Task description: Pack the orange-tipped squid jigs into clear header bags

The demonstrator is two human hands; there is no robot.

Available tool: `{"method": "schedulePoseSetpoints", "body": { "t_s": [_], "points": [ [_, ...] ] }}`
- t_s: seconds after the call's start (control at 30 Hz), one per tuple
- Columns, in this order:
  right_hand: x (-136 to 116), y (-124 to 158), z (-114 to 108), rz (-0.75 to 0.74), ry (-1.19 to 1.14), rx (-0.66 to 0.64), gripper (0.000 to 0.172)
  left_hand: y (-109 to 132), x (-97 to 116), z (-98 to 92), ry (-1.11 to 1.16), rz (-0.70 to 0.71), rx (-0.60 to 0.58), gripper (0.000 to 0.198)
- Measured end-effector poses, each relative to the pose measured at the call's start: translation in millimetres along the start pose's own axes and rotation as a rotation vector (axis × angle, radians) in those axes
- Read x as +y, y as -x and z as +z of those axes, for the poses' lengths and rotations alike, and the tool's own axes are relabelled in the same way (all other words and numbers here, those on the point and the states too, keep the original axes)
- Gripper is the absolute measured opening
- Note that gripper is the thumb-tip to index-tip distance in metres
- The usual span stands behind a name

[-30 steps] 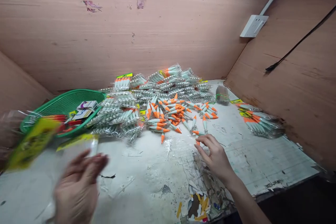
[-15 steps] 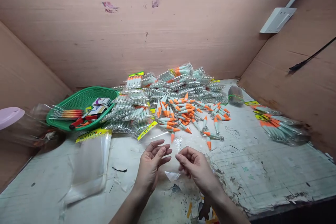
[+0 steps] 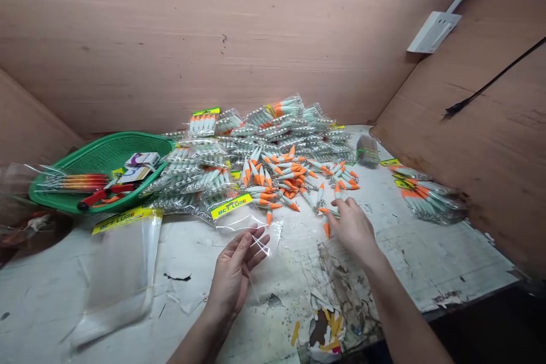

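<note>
My left hand (image 3: 234,273) holds the lower edge of a clear plastic bag (image 3: 241,219) with a yellow header card, pinched between thumb and fingers. My right hand (image 3: 352,227) reaches forward onto the near edge of a loose pile of white lures with orange tips (image 3: 290,182); its fingers curl over one or two lures, and I cannot make out whether they grip any. Behind the loose pile lies a heap of filled clear packs of lures (image 3: 273,128).
A stack of empty clear bags with a yellow header (image 3: 121,261) lies at the left. A green basket (image 3: 81,162) holds red pliers and small cards. More filled packs (image 3: 426,199) rest by the right wall. The worn white tabletop (image 3: 426,261) ends near my body.
My right hand left the bag and reached forward to the loose lures. My left hand stayed on the bag and now holds it alone. The camera view shifted slightly.
</note>
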State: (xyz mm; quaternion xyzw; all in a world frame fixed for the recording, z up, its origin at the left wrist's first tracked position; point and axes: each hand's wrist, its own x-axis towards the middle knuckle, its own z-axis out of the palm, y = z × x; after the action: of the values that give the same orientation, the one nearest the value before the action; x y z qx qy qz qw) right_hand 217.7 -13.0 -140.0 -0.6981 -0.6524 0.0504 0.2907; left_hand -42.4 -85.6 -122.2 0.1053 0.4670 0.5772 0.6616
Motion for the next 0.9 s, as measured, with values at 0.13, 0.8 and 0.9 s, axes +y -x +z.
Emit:
{"method": "schedulePoseSetpoints", "body": {
  "t_s": [0.13,0.8,0.9],
  "points": [
    [32,-10,-13,-0.101,0.004,-0.073,0.011,1,-1,-0.2,-0.004,-0.022,-0.012,0.025],
    [19,29,-5,-0.501,-0.102,-0.25,0.02,1,2,1.2,0.019,-0.076,-0.092,0.028],
    [9,34,3,-0.51,-0.054,-0.187,0.017,0,1,0.0,0.019,-0.082,-0.097,0.028]
  ]
}}
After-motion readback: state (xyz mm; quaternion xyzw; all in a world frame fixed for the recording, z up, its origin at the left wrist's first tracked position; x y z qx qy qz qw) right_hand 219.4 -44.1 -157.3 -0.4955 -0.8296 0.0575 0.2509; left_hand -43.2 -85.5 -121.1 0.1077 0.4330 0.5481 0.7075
